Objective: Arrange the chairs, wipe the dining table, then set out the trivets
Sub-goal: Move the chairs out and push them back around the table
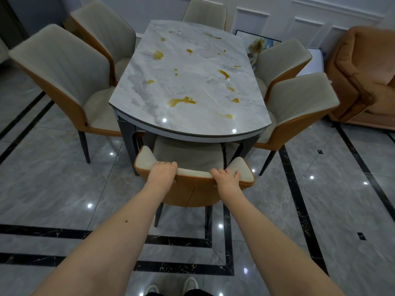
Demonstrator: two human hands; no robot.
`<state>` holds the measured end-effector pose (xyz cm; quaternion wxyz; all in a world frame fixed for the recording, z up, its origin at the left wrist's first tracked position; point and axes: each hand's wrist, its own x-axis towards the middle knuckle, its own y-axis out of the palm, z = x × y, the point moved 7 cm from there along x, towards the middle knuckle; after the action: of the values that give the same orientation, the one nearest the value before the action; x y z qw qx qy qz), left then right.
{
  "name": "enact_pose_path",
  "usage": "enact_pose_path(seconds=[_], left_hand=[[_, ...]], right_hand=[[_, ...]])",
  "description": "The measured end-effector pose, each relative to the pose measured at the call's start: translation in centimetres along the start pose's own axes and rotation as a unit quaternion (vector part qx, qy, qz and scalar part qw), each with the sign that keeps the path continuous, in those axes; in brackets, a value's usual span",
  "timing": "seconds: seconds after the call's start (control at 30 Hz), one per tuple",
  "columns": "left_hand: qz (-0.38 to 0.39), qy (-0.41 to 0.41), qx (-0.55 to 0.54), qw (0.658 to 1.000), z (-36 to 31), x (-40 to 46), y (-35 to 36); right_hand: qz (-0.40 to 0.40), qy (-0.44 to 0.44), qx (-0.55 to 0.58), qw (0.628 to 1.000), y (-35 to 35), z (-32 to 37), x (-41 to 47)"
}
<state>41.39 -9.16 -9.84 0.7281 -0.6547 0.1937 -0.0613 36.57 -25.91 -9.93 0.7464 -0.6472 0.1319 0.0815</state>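
Ringing the stained table [192, 86], six chairs [64, 67], sofa [363, 77] beyond

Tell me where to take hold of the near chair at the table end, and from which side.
Grip the near chair by the top edge of its backrest, coming from behind, where the person stands. The back curves round toward the table and the seat is tucked under it, so only that rim is free. The left hand and right hand already curl over it, spaced apart.
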Motion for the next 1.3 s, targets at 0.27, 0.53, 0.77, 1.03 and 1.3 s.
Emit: enact_pose_path(seconds=[0.27, 0.53, 0.77, 1.03, 1.3], left_hand=[[-0.016, -0.008, 0.006, 1.000, 0.00, 0.05, 0.06], [-0.007, -0.005, 0.018, 1.000, 0.16, 0.52, -0.07], [-0.010, -0.001, 0.019, 1.000, 0.24, 0.52, -0.31], [0.001, -0.001, 0.003, 1.000, 0.26, 0.54, -0.10], [0.022, -0.016, -0.012, 1.000, 0.02, 0.18, 0.04]], right_hand=[[-0.005, -0.008, -0.002, 1.000, -0.01, 0.09, -0.13], [0.006, -0.019, -0.020, 1.000, -0.28, 0.30, 0.44], [0.005, -0.013, -0.019, 1.000, -0.21, 0.29, 0.67], [-0.024, -0.012, -0.016, 0.999, -0.06, 0.28, 0.29], [-0.038, -0.026, -0.024, 0.999, -0.15, 0.09, 0.07]])
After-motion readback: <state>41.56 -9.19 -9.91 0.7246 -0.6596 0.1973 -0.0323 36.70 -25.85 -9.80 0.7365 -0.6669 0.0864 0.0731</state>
